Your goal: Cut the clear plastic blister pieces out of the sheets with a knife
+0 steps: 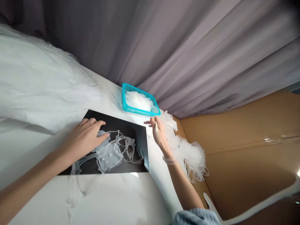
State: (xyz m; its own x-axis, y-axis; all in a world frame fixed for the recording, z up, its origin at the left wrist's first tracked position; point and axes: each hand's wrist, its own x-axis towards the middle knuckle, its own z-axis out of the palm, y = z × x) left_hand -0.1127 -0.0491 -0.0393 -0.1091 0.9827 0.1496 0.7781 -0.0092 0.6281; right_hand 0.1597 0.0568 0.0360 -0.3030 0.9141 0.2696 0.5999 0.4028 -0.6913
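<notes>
A black sheet [138,134] lies on the white table [117,200]. On it rests a translucent moulded plastic frame [114,153] with thin curved runners. My left hand [85,137] lies flat on the frame's left part, fingers spread. My right hand [158,129] hovers past the sheet's right edge, fingers loosely extended toward a teal basket [127,108]; whether it pinches a small piece I cannot make out.
The teal basket holds white translucent pieces [138,100]. A heap of white plastic scraps [189,156] spills at the table's right edge over a brown cardboard box [246,150]. White fabric [35,84] covers the left; a grey curtain [187,47] hangs behind.
</notes>
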